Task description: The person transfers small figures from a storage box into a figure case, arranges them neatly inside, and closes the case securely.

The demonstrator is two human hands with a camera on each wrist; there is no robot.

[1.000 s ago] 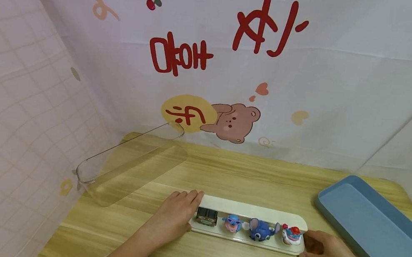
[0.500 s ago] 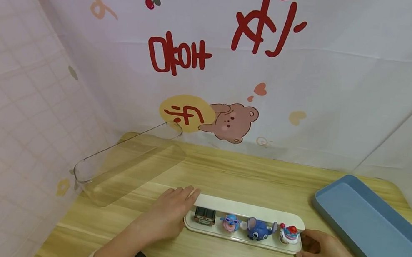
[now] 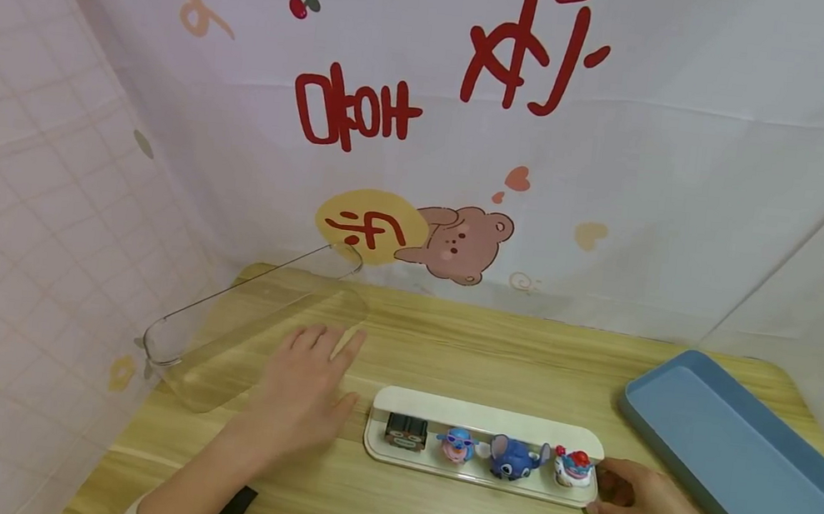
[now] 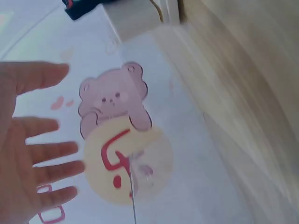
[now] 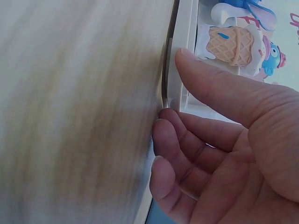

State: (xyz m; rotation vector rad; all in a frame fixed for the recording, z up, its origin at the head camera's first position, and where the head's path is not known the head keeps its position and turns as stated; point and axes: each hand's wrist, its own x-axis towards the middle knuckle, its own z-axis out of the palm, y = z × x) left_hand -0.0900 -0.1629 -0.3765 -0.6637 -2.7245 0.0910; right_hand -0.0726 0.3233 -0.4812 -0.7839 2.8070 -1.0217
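A long white display base with a stepped back stands on the table. Along it sit a dark boxy figurine, a light-blue figurine in sunglasses, a dark-blue big-eared figurine and a dessert-like figurine. My right hand grips the base's right end; in the right wrist view its thumb lies on the rim, near a waffle-patterned figurine. Left of the base, my left hand is lifted with fingers spread, holding nothing. Beyond it is a clear plastic cover.
A blue rectangular tray lies at the right of the wooden table. White printed cloth hangs behind, and a gridded cloth closes the left side. A black object shows beneath the left forearm.
My left hand has let go of the base's left end and moved left and away from me, toward the clear cover. My right hand stays on the right end.
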